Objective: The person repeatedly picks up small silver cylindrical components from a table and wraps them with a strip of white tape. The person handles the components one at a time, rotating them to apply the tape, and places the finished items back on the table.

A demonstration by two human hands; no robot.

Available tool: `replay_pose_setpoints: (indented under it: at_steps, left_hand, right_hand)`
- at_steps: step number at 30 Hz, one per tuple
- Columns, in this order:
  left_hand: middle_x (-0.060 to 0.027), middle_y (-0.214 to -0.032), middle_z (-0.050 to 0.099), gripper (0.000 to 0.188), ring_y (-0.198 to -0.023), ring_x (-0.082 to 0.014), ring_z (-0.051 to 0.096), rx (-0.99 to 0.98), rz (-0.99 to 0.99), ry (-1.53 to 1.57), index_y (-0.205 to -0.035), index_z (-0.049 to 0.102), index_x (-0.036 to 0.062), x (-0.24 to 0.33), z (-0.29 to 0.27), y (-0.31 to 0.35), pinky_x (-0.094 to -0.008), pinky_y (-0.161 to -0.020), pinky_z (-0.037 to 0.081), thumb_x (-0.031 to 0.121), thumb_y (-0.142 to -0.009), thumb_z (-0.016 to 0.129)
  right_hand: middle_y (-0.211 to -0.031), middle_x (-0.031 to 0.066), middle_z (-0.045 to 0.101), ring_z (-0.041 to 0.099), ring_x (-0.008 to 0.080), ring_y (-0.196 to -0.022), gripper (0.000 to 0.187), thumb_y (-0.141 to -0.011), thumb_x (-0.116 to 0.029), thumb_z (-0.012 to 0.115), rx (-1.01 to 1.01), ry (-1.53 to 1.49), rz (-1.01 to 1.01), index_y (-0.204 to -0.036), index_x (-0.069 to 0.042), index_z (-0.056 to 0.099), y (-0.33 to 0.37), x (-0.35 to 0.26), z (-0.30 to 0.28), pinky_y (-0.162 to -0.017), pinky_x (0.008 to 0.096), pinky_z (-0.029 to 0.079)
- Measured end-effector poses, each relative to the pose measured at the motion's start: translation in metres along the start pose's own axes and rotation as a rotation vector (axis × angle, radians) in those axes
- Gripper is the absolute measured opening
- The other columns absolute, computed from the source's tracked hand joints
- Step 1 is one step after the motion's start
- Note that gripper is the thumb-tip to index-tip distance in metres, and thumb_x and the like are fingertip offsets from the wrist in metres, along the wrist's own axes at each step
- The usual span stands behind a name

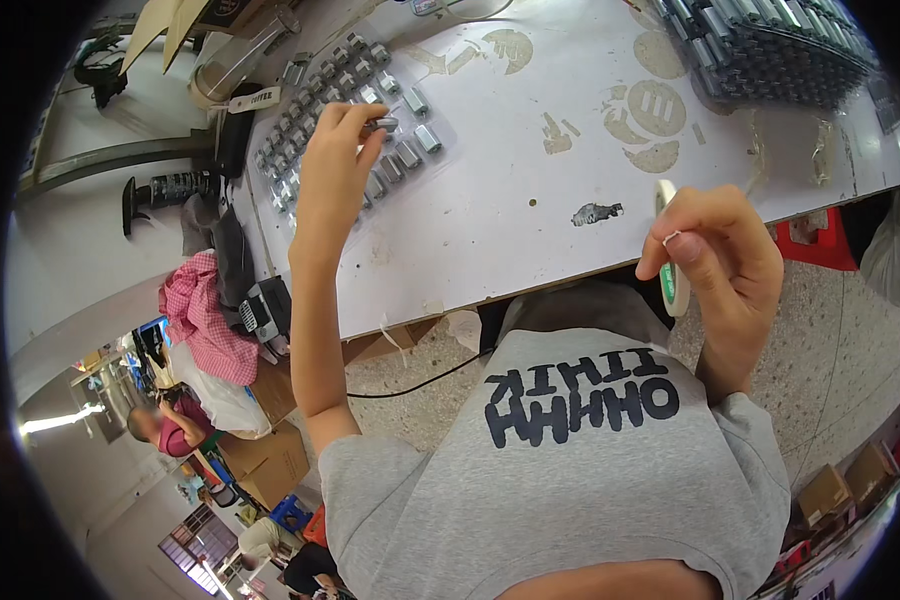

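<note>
My left hand (pixel 342 150) reaches over a clear plastic tray (pixel 452 118) at the left of the white table. Its thumb and fingers pinch a small silver metal part (pixel 384 124). Rows of similar silver metal parts (pixel 428 138) stand or lie in the tray under and around this hand. At the table's front edge, on the right, my right hand (pixel 728 245) is closed on a narrow roll of tape (pixel 679 295), whitish with a green inner face. A small white bit shows by the right thumb tip; I cannot make out whether it is the tape's end.
Stacked trays of silver parts (pixel 770 60) fill the table's far right. The white table (pixel 490 220) carries worn, peeled patches. A red stool (pixel 818 240) stands below its right edge. Left of the table are a checked cloth (pixel 210 315) and a cardboard box (pixel 268 465); people sit farther off.
</note>
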State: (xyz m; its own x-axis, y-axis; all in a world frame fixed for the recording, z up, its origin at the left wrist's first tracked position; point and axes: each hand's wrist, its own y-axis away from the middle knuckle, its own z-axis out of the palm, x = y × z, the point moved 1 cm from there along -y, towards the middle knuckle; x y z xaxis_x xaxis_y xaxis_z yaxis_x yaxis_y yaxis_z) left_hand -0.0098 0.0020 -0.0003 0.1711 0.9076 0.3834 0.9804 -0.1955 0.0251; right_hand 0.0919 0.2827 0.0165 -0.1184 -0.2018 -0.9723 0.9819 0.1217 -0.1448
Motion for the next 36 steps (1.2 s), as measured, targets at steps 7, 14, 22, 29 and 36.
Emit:
replay_pose_setpoints:
  at_steps: [7, 14, 22, 29, 36]
  left_hand:
    - [-0.0102, -0.090, 0.061, 0.024, -0.086, -0.0147, 0.058, 0.104, -0.193, 1.036, -0.102, 0.055, -0.0014, 0.036, 0.014, 0.041, -0.0245, -0.078, 0.046, 0.008, -0.080, 0.057]
    - [-0.0164, -0.104, 0.056, 0.031, -0.096, -0.0168, 0.055, 0.109, -0.201, 1.677, -0.112, 0.046, -0.0036, 0.107, 0.047, 0.074, -0.0248, -0.082, 0.045, 0.008, -0.084, 0.052]
    - [-0.0178, -0.104, 0.056, 0.032, -0.096, -0.0167, 0.055, 0.230, 0.005, 1.420, -0.113, 0.044, -0.0047, 0.128, 0.035, 0.083, -0.0265, -0.081, 0.044, 0.003, -0.084, 0.051]
    - [-0.0143, -0.102, 0.057, 0.039, -0.091, -0.0144, 0.056, 0.220, -0.014, 1.076, -0.116, 0.045, -0.0051, 0.131, 0.024, 0.091, -0.0234, -0.076, 0.046, -0.002, -0.079, 0.055]
    - [-0.0156, -0.099, 0.059, 0.037, -0.088, -0.0158, 0.058, 0.335, 0.104, 0.990, -0.112, 0.047, -0.0069, 0.132, 0.028, 0.090, -0.0241, -0.076, 0.047, -0.005, -0.077, 0.056]
  right_hand:
    - [-0.063, -0.0001, 0.049, 0.043, 0.0054, -0.053, 0.008, -0.083, -0.004, 0.050, -0.066, 0.039, 0.096, -0.091, -0.001, 0.052, -0.014, -0.001, 0.021, -0.051, 0.0186, 0.035]
    - [-0.069, 0.0049, 0.057, 0.052, 0.0063, -0.060, 0.014, -0.083, -0.005, 0.050, -0.150, 0.063, 0.078, -0.096, -0.001, 0.050, -0.016, 0.008, 0.038, -0.054, 0.0173, 0.040]
    - [-0.072, 0.0064, 0.060, 0.060, 0.0077, -0.069, 0.009, -0.079, -0.007, 0.057, -0.141, 0.003, 0.086, -0.082, 0.001, 0.055, -0.017, -0.003, 0.033, -0.056, 0.0179, 0.045]
    - [-0.070, 0.0027, 0.054, 0.049, 0.0045, -0.056, 0.007, -0.077, -0.003, 0.060, -0.117, -0.024, 0.048, -0.078, 0.001, 0.055, -0.019, -0.007, 0.032, -0.050, 0.0153, 0.037]
    - [-0.067, 0.0015, 0.053, 0.047, 0.0034, -0.055, 0.009, -0.075, -0.003, 0.062, -0.141, -0.053, 0.104, -0.075, 0.000, 0.054, -0.021, -0.009, 0.028, -0.048, 0.0145, 0.035]
